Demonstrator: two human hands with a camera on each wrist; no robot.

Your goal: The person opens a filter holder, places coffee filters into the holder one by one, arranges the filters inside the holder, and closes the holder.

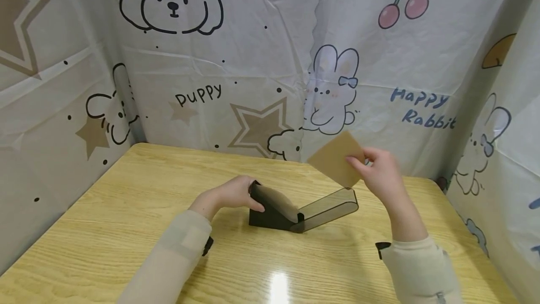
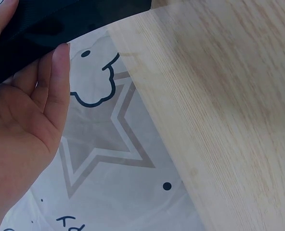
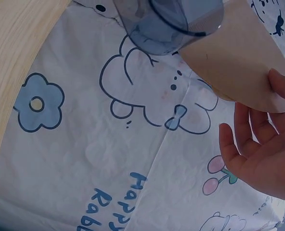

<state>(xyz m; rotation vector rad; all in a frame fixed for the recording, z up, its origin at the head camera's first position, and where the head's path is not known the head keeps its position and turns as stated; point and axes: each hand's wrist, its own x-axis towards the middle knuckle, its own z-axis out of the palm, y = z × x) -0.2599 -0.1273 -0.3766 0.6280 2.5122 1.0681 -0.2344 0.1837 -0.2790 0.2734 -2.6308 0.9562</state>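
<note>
A black wedge-shaped coffee filter holder (image 1: pixel 267 215) stands on the table, its smoky see-through lid (image 1: pixel 329 209) swung out to the right. Brownish paper (image 1: pixel 278 199) shows along its slanted opening. My left hand (image 1: pixel 234 194) grips the tall back end, thumb on the near side; the left wrist view has the fingers (image 2: pixel 59 72) against the black wall. Up and to the right, my right hand (image 1: pixel 383 172) pinches a brown paper coffee filter (image 1: pixel 335 157) between thumb and fingers. The filter hangs just above the lid's far end, and its curved edge shows in the right wrist view.
The pale wooden table (image 1: pixel 139 210) reaches back to a printed cloth (image 1: pixel 253 60) that hangs behind it and on both sides. A small dark round thing (image 1: pixel 441 183) sits at the back right corner. Dark wrist straps show below each hand.
</note>
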